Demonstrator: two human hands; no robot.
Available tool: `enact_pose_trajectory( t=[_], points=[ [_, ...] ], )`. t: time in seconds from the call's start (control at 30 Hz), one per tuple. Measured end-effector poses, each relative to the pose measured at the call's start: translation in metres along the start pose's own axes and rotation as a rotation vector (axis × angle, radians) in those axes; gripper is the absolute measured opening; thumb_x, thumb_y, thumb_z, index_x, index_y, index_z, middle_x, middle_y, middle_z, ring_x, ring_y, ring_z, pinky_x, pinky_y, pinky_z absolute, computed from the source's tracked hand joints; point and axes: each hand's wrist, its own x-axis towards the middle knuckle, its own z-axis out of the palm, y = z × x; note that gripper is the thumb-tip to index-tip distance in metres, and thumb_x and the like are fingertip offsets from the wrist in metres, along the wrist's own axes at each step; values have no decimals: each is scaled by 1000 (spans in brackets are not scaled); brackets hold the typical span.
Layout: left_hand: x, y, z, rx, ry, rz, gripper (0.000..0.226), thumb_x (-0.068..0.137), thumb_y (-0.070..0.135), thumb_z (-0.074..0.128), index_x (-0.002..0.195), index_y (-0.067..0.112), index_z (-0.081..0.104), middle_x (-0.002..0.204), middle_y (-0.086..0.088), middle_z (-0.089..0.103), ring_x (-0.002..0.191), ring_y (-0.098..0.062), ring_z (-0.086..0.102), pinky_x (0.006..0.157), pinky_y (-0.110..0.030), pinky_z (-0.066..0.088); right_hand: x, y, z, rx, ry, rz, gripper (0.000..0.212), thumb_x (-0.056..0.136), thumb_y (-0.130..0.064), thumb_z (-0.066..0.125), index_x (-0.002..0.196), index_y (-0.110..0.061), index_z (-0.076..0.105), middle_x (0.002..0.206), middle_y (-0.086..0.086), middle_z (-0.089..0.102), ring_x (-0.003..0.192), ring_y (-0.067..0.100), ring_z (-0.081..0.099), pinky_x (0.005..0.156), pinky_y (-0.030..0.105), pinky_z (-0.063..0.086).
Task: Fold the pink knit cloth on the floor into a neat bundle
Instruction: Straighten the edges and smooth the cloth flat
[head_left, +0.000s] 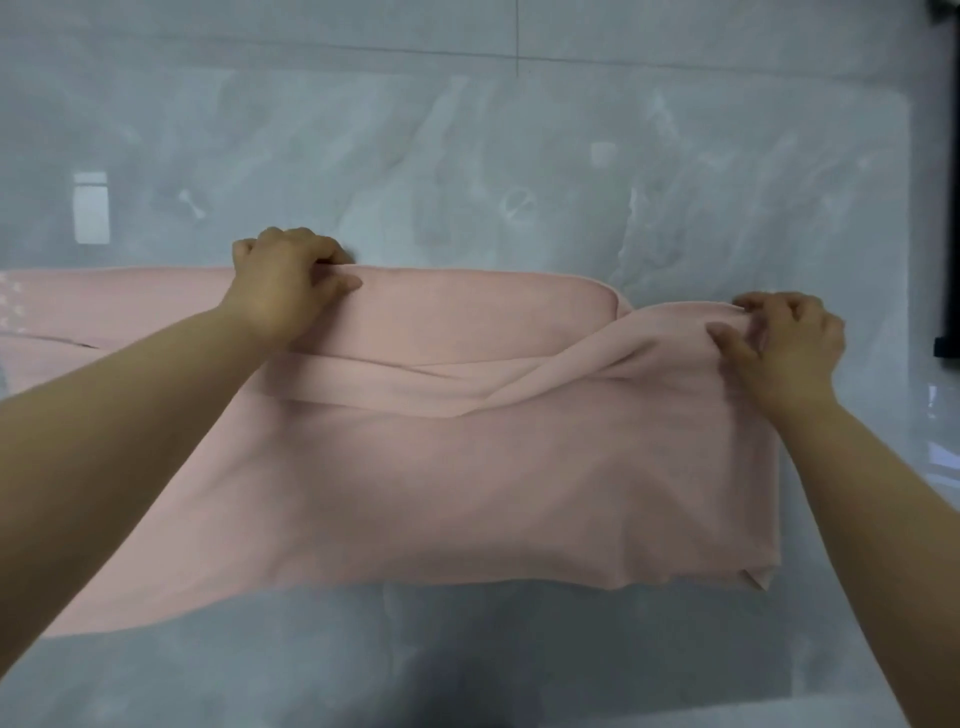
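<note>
Floor (467, 156): glossy grey tile, bare beyond both sets of fingertips and on the near side of the wrists.

Pink knit cloth (467, 467) lies spread on it. It runs from well outboard of the left hand to just under the right hand, near edge back behind both wrists.

Left hand (291, 280) grips the far edge, fingers curled over it, thumb on top. Right hand (784, 338) pinches the far right corner, which is bunched.

Between the hands a loose diagonal ridge (467, 384) runs up to the right fingers; layers are misaligned there.

Risks, my read:
- Uneven pull (right pulls on slack, left on flat cloth) likely skews the fold.
- The ridge gets trapped under the next layer, making a lumpy bundle.
- Slick tile may let the whole cloth slide instead of folding.

Edges: the far edge is straight inboard of the left hand. The side edge drops straight back from the right wrist. A turned-up flap (758, 579) sits at the near right corner.

Room: plenty ahead of the fingers. A dark object (948, 343) lies outboard of the right hand; I can't identify it.
</note>
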Motion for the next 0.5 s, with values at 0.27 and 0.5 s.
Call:
enact_pose_trajectory(
  t=[0.27, 0.5],
  points=[
    [11, 84, 31, -11, -32, 228, 38, 78, 18, 66, 116, 19, 58, 117, -7, 60, 115, -32, 44, 91, -37, 26, 12, 10, -22, 175, -61, -55, 27, 69, -14, 77, 90, -7, 63, 121, 22, 44, 109, 41, 43, 97, 41, 36],
    [21, 184, 78, -111, -142, 509, 55, 78, -2, 47, 124, 28, 55, 123, 4, 59, 122, -20, 41, 81, -21, 12, 9, 24, -31, 433, -97, -120, 47, 74, -2, 67, 113, -22, 50, 88, 7, 54, 70, 15, 53, 63, 21, 42]
  ],
)
